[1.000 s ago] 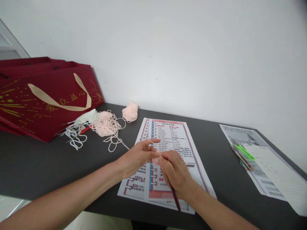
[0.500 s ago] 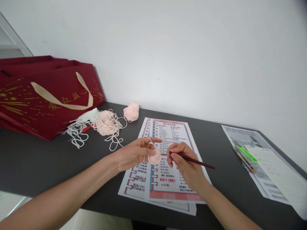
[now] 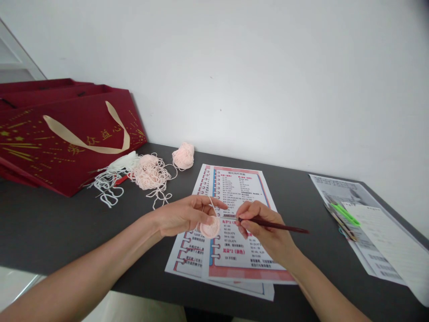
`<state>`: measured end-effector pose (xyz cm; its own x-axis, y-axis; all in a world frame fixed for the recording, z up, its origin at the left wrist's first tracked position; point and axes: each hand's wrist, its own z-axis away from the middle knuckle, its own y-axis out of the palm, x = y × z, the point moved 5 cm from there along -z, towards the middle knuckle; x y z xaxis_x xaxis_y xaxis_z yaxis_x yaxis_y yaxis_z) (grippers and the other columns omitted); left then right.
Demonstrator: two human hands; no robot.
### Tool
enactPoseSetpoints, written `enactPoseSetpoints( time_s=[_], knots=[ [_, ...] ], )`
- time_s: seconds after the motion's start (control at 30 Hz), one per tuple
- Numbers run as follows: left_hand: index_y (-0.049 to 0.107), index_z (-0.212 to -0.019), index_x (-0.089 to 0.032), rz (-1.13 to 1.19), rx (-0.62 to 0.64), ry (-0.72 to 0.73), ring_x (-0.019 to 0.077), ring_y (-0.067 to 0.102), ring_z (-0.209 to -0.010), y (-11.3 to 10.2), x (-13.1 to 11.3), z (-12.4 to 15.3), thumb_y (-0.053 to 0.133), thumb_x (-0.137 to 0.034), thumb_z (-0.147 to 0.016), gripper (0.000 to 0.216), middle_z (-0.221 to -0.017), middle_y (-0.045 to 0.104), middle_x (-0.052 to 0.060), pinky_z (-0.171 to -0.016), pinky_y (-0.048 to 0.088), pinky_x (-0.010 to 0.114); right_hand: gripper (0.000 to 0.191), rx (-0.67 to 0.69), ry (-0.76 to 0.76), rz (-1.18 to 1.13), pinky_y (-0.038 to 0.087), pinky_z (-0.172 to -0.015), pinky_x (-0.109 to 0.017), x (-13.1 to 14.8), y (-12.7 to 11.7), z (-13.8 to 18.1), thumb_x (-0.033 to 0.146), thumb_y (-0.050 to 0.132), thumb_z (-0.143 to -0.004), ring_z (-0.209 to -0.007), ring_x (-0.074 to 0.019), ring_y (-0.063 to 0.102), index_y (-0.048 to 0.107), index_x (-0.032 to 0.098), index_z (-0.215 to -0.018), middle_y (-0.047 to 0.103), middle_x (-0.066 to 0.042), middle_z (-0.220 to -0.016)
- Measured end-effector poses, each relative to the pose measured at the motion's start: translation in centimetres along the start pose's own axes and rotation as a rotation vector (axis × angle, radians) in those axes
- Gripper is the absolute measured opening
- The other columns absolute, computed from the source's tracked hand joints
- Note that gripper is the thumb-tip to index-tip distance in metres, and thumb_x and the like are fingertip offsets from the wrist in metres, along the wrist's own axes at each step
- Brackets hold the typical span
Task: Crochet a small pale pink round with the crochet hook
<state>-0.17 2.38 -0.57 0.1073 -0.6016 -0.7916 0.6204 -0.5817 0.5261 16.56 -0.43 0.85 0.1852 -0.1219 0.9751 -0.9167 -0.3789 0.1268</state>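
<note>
My left hand (image 3: 182,215) pinches a small round pink crochet piece (image 3: 210,229), with the pink yarn strand (image 3: 212,203) running over its index finger. My right hand (image 3: 264,230) grips a dark red crochet hook (image 3: 273,225), held level with its tip pointing left at the piece and its handle pointing right. Both hands hover over a printed pattern sheet (image 3: 234,223) on the dark table (image 3: 60,223).
A loose tangle of pink yarn (image 3: 149,172), a small pink yarn ball (image 3: 182,156) and white yarn (image 3: 109,181) lie at the back left beside a red gift bag (image 3: 63,134). Papers (image 3: 372,228) with a green tool (image 3: 345,213) on them lie at the right.
My right hand has pulled away from the crochet piece and turned the hook from pointing down toward me to lying level, handle to the right. The left hand has lowered the piece slightly.
</note>
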Motion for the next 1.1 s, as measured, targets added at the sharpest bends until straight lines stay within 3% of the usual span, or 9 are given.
enactPoseSetpoints(
  time_s=[0.2,0.33,0.43,0.63,0.8,1.1],
  knots=[
    [0.063,-0.107,-0.015,-0.018,0.055,-0.052,0.0084,0.057,-0.067,0.0,0.2,0.1,0.069,-0.011,-0.069,0.039,-0.082,0.061,0.002,-0.061,0.044,0.019,0.004,0.04,0.049,-0.048,0.038,-0.051,-0.026,-0.1,-0.1,-0.1,0.019,0.067,-0.079,-0.057,-0.0096,0.051,0.063,0.022,-0.08,0.058,-0.002,-0.086],
    [0.064,-0.108,-0.016,-0.054,0.086,-0.064,0.0092,0.056,-0.067,0.0,0.3,0.1,0.069,-0.013,-0.07,0.038,-0.078,0.059,0.001,-0.063,0.044,0.021,0.005,0.05,0.094,-0.208,0.037,-0.047,-0.025,0.0,0.1,-0.4,0.021,0.069,-0.077,-0.053,-0.0091,0.052,0.063,0.021,-0.077,0.06,-0.001,-0.082],
    [0.063,-0.107,-0.016,-0.14,0.01,-0.005,0.0099,0.055,-0.066,0.0,0.0,0.0,0.069,-0.016,-0.069,0.038,-0.075,0.059,0.0,-0.061,0.042,0.023,0.008,0.005,0.178,-0.316,0.036,-0.044,-0.023,-0.4,0.2,-0.6,0.021,0.069,-0.077,-0.052,-0.0093,0.052,0.062,0.019,-0.074,0.062,-0.002,-0.077],
    [0.057,-0.112,-0.017,-0.43,-0.273,0.264,0.0113,0.052,-0.067,0.5,-0.7,-0.4,0.066,-0.018,-0.073,0.04,-0.072,0.057,-0.002,-0.065,0.039,0.027,0.009,-0.114,0.277,-0.443,0.038,-0.045,-0.019,-2.0,1.0,-0.7,0.021,0.066,-0.078,-0.051,-0.0079,0.052,0.06,0.017,-0.073,0.062,0.0,-0.066],
    [0.057,-0.112,-0.018,-0.409,-0.301,0.278,0.012,0.053,-0.068,0.9,-0.4,-0.5,0.067,-0.019,-0.072,0.041,-0.072,0.056,-0.002,-0.066,0.04,0.028,0.012,-0.217,0.229,-0.427,0.042,-0.047,-0.02,-2.0,1.0,-0.8,0.022,0.067,-0.077,-0.054,-0.009,0.052,0.058,0.018,-0.071,0.061,0.001,-0.066],
    [0.061,-0.108,-0.018,-0.325,-0.387,0.288,0.013,0.055,-0.071,0.5,-0.7,-0.3,0.071,-0.02,-0.069,0.041,-0.074,0.059,-0.002,-0.07,0.041,0.03,0.009,-0.167,0.084,-0.138,0.039,-0.049,-0.025,-1.1,-0.2,-0.4,0.021,0.062,-0.083,-0.054,-0.0105,0.051,0.059,0.02,-0.074,0.06,0.001,-0.07]
  ],
)
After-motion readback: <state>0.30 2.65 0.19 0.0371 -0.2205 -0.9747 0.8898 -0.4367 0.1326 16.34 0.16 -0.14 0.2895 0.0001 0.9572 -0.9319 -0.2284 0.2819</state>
